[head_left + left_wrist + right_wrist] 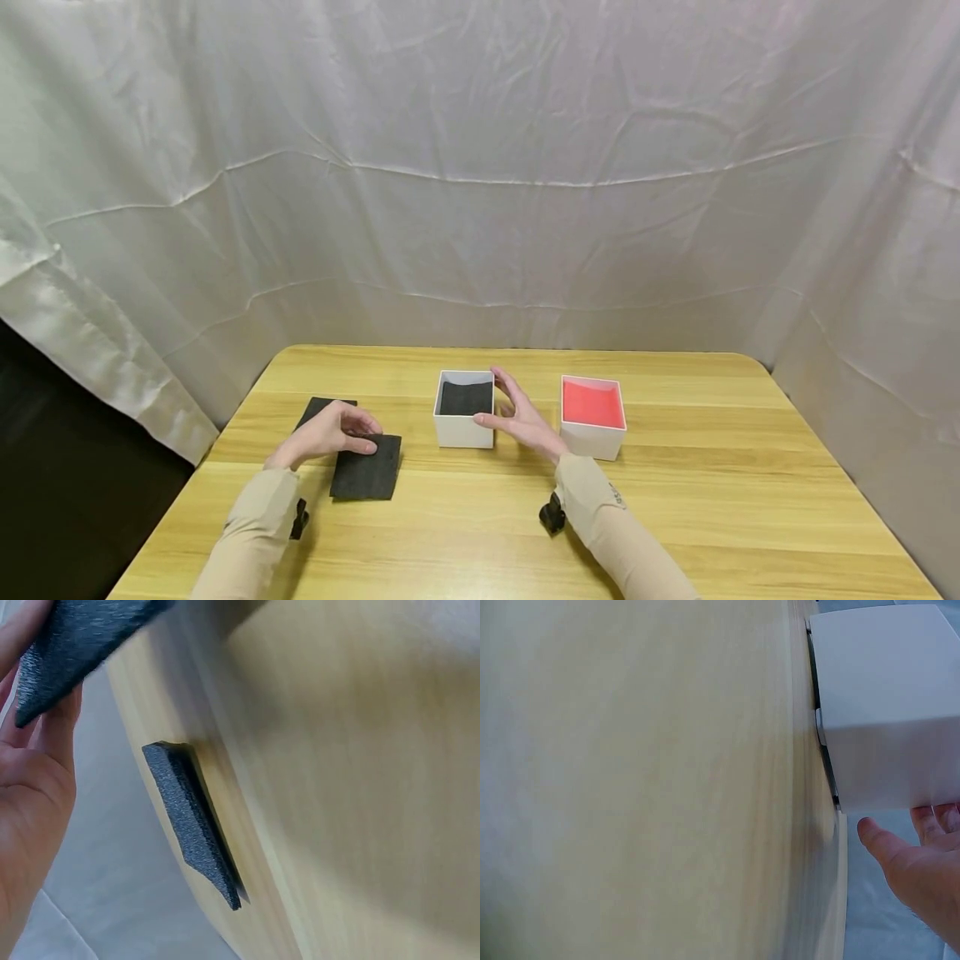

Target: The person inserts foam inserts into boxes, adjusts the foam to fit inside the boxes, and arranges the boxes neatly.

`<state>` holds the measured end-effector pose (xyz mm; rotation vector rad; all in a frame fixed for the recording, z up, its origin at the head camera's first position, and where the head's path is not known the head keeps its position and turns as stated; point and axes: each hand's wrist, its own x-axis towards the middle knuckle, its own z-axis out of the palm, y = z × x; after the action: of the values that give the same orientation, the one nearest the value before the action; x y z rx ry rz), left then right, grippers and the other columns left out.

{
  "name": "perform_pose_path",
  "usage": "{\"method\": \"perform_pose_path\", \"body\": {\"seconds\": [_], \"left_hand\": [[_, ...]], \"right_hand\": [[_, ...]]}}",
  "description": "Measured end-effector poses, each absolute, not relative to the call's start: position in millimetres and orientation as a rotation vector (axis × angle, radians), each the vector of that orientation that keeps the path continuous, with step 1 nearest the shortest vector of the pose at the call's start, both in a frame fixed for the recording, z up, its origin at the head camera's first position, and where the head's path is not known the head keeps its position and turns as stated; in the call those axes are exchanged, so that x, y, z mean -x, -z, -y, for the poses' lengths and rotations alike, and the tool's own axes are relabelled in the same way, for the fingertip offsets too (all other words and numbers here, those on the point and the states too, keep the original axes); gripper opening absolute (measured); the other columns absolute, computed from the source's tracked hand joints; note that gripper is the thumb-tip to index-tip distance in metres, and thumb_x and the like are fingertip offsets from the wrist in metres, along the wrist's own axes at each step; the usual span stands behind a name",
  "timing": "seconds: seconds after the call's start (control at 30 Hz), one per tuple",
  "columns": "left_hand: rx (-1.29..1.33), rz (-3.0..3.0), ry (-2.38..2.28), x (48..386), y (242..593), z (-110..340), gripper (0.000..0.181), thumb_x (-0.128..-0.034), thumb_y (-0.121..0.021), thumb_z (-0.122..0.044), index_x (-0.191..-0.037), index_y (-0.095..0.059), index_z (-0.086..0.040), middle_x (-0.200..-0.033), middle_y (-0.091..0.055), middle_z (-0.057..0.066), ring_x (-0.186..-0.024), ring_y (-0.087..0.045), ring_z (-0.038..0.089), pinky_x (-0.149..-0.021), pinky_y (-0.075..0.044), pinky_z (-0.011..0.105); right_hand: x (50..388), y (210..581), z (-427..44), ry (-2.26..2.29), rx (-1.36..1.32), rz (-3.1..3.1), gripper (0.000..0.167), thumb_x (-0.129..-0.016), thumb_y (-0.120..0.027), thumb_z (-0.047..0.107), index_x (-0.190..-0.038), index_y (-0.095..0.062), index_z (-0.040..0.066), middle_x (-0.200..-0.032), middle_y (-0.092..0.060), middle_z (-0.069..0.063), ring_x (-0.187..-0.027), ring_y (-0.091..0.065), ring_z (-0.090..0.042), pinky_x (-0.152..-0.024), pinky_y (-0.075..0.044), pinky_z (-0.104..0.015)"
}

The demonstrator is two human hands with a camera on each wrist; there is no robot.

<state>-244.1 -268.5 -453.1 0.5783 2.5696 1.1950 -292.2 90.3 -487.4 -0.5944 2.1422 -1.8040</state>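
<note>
My left hand pinches a black foam sheet between thumb and fingers, lifted off the table in the left wrist view. A second black foam piece lies on the table behind it, partly covered by the hand in the head view. At the table's middle stands a white open-topped box with black foam inside. My right hand is at this box's right side, thumb and fingers spread and fairly straight. Its fingertips touch the side wall in the right wrist view, while the thumb is just apart from the box.
To the right of my right hand stands another white box, with a red sheet inside. Both boxes rest on a wood-grain table with rounded far corners. A pale curtain hangs behind and at the sides.
</note>
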Motion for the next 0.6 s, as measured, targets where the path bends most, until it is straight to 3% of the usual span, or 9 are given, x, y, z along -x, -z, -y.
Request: {"method": "perform_pose_path", "body": {"seconds": [0.2,0.37,0.6], "left_hand": [[-0.5,-2.589,-1.224,246,450,267,0.025,-0.0873,-0.079,-0.019,-0.105,-0.072,-0.002,-0.1,-0.075,0.011,-0.095,-0.07,0.017,-0.082,-0.054,0.021],[-0.444,-2.605,-1.272,244,447,263,0.026,-0.0886,-0.078,-0.022,-0.107,-0.072,-0.004,-0.098,-0.075,0.009,-0.088,-0.068,0.007,-0.08,-0.05,0.019],[-0.459,-2.624,-1.377,244,441,258,0.025,-0.09,-0.077,-0.023,-0.109,-0.072,-0.006,-0.098,-0.076,0.005,-0.086,-0.068,0.006,-0.08,-0.051,0.022]], "right_hand": [[293,489,-90,1.83,0.608,-2.132,0.094,-0.09,-0.075,0.016,-0.162,-0.015,0.015,-0.169,-0.019,-0.013,-0.158,-0.014,-0.032,-0.126,-0.017,-0.055],[293,489,-90,1.834,0.606,-2.129,0.094,-0.089,-0.075,0.015,-0.162,-0.016,0.016,-0.169,-0.02,-0.013,-0.158,-0.015,-0.031,-0.127,-0.018,-0.055],[294,489,-90,1.829,0.604,-2.13,0.094,-0.089,-0.075,0.015,-0.162,-0.016,0.016,-0.169,-0.019,-0.013,-0.158,-0.015,-0.031,-0.127,-0.017,-0.055]]}}
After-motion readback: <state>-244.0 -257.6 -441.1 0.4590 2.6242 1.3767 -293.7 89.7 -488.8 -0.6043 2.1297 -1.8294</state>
